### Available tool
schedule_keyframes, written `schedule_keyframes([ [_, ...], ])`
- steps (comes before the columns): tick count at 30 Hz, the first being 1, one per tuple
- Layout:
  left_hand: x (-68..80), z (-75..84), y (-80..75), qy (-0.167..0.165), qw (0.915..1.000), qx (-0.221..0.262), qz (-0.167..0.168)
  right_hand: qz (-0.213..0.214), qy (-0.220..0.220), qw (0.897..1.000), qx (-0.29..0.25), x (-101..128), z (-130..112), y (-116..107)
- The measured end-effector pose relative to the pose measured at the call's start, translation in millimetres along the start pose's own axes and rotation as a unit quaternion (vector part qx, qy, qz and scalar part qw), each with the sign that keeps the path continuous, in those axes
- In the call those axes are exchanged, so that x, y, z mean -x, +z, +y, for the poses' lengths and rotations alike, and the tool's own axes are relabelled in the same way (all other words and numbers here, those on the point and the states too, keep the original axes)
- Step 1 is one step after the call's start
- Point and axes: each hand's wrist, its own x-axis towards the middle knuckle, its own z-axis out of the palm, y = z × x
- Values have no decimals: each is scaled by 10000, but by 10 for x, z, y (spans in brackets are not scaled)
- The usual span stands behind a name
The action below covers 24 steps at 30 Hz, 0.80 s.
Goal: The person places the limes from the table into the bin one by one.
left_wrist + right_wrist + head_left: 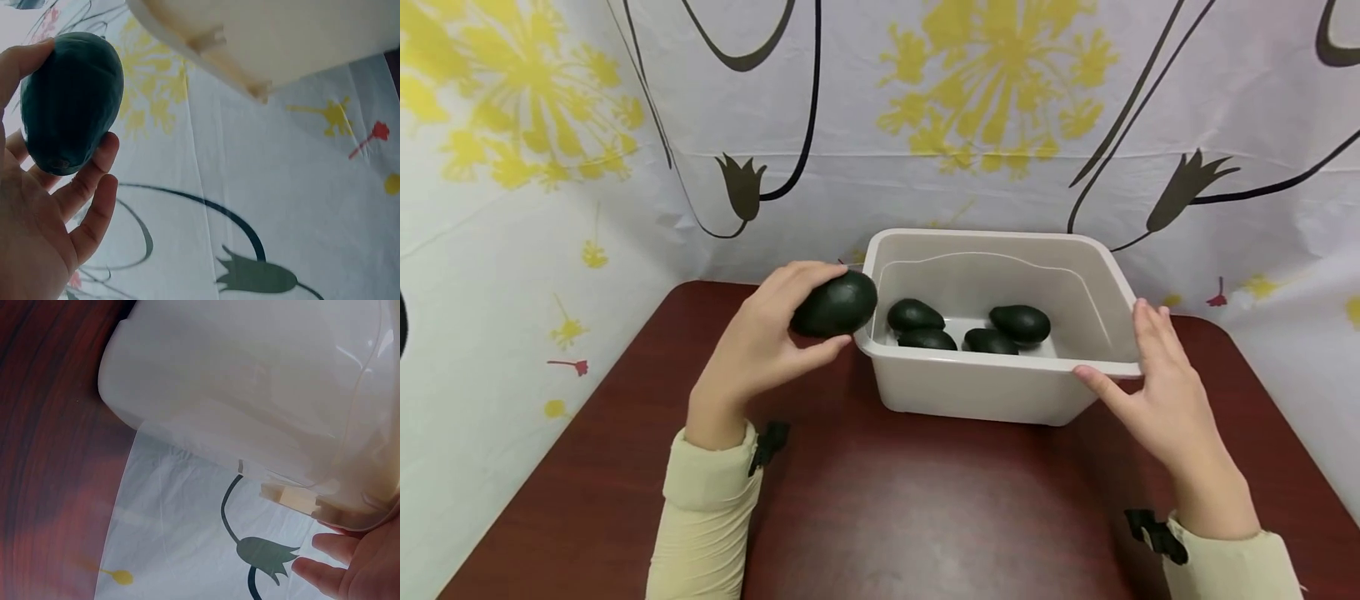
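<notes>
The left hand (758,346) held a dark green avocado (836,304) just outside the tub's (970,392) left wall, at about nine o'clock from the tub's middle and level with its rim. The fingers curled round the fruit from behind and below, with the thumb pressing from the near side; in the left wrist view the avocado (70,103) sat across the fingertips (103,156) rather than deep in the palm. It looked egg-shaped, firm and of modest weight, with a dull skin that was probably not slippery. I judged that a wrap round the thick middle suited it best, since a hard pinch might bruise a ripe one. The wrist was bent upward, the forearm in its cream sleeve (703,508) rising from six o'clock over the table (865,517).

Inside the tub four more avocados (967,327) lay on the floor, clustered toward the near wall.

The right hand (1161,392) rested against the tub's right end, at about three o'clock. The fingers stood nearly straight along the outside of the rim and the thumb reached along the near corner, so it steadied the tub rather than clasping it. From the right wrist view the fingers (340,547) lay just under the rim (325,506). The tub seemed light, stiff plastic, likely to slide easily on the smooth table.
</notes>
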Motion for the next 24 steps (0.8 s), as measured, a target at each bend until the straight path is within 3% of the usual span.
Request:
schedule_keyframes([
  [9,-159,49,237,441,9988,39,-213,-72,8,10000,-2,-22,-6,42],
  [24,-437,64,563,608,9967,-40,-544,38,15,10000,7,10,-7,10],
])
